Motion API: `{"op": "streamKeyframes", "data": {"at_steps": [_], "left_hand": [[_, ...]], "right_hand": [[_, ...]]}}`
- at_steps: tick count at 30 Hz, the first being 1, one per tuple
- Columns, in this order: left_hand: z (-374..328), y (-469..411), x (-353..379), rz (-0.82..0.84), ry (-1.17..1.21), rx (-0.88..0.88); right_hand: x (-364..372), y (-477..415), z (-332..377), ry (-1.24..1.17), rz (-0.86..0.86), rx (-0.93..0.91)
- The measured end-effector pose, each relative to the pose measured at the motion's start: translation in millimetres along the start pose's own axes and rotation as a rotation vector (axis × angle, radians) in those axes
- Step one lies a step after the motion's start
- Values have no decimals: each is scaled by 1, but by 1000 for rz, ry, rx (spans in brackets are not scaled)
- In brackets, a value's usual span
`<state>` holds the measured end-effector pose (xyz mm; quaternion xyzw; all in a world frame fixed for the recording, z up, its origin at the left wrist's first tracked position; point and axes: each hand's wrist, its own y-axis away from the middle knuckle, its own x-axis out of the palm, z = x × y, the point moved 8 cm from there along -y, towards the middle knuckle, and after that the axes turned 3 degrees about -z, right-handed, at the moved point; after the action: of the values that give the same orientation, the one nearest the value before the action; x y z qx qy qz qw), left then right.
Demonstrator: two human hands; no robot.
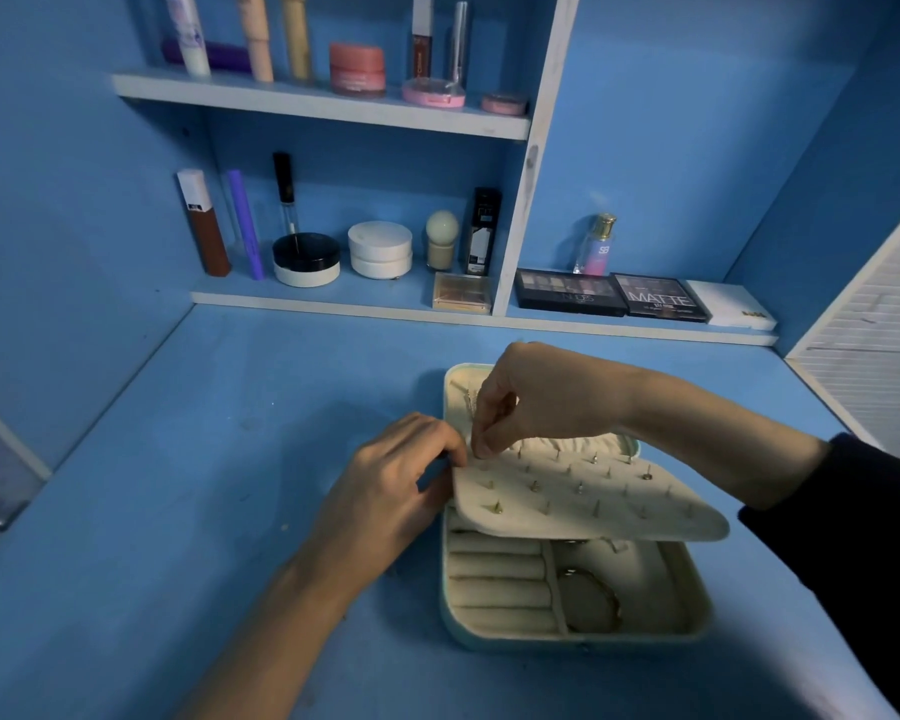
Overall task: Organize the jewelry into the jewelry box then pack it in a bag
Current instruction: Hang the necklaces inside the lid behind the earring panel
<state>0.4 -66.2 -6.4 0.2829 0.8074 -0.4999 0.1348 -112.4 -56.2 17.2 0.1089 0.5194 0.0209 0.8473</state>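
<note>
Currently the blue desk (230,459) carries the open jewelry box (489,641) near its front edge, right of the middle, with the cream earring panel (593,506) lifted over the tray. The left hand (391,491) pinches the panel's left edge, and the right hand (536,397) pinches at its far left corner, fingertips pressed together. With the panel braced level above the gold bracelet (593,600) below, whatever that pinch holds, probably a stud too small to see, should go post-first, straight through its hole.
</note>
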Motion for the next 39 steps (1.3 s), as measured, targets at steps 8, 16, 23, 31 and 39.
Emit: {"op": "streamKeyframes", "data": {"at_steps": [8, 16, 23, 31, 39], "left_hand": [[5, -2, -3, -8, 83, -105], [18, -8, -4, -62, 221, -334], [28, -11, -2, -79, 252, -463], [36, -13, 0, -91, 285, -589], [37, -14, 2, -85, 209, -589]], "right_hand": [[-16, 23, -24, -259, -93, 19], [-41, 84, -107, -427, -244, 162], [-27, 106, -120, -583, -194, 128], [-18, 109, -132, -708, -263, 139], [-19, 103, -138, -767, -438, 198]]}}
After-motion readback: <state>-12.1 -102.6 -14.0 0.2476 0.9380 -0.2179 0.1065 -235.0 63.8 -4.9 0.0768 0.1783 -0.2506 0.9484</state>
